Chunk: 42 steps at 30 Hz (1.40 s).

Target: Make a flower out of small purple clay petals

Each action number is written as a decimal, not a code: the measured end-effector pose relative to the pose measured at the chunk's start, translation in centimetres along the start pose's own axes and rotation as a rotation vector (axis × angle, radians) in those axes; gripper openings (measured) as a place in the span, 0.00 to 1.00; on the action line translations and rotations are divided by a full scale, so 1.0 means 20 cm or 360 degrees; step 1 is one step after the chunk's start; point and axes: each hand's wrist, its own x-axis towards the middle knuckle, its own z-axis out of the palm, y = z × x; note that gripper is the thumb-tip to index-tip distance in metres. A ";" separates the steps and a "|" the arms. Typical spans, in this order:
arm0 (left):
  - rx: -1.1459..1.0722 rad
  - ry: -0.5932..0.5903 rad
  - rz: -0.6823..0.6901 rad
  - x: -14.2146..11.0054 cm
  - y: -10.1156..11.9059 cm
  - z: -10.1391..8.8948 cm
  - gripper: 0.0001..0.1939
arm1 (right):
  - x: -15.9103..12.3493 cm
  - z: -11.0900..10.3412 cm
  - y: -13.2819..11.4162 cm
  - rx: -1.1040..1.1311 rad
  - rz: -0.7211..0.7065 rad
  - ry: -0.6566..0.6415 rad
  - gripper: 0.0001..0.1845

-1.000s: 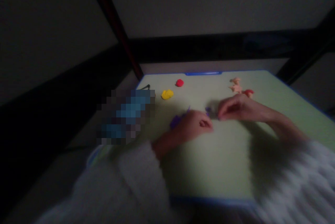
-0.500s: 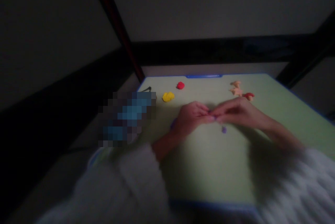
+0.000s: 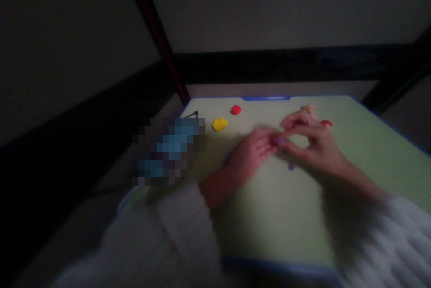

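Note:
My right hand [image 3: 314, 142] pinches a small purple piece of modelling clay [image 3: 279, 141] between thumb and forefinger, its other fingers curled loosely. Fingers stretched out, my left hand [image 3: 249, 155] is open, and its fingertips meet the pinched piece. Below the right thumb, a tiny purple clay bit [image 3: 292, 167] lies on the pale green table [image 3: 276, 220]. A larger purple lump [image 3: 227, 158] is mostly hidden behind the left hand.
Toward the far left of the tabletop are a yellow clay lump [image 3: 220, 124] and a red one [image 3: 236, 109]. Behind my right hand are a peach clay shape [image 3: 309, 109] and a red-topped piece [image 3: 326, 123]. A blurred-out blue object [image 3: 175, 144] sits along the left edge.
Both hands were pinched together over the purple clay. My left fingers have since straightened, while the right hand has lifted slightly and holds the piece in a pinch. The view shifted a little.

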 end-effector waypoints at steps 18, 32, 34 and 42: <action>-0.0482 -0.0337 0.0060 -0.02 0.00 -0.03 0.36 | -0.06 0.11 -0.10 -0.0276 -0.0653 -0.0788 0.33; -0.0499 -0.0417 0.0011 -0.03 0.00 -0.05 0.39 | -0.04 0.10 -0.08 -0.0295 -0.0585 -0.0797 0.32; -0.0500 -0.0391 0.0026 -0.03 0.00 -0.06 0.38 | -0.04 0.10 -0.08 -0.0235 -0.0658 -0.0814 0.33; -0.0510 -0.0360 0.0031 -0.03 0.00 -0.05 0.37 | -0.04 0.10 -0.07 -0.0283 -0.0654 -0.0782 0.33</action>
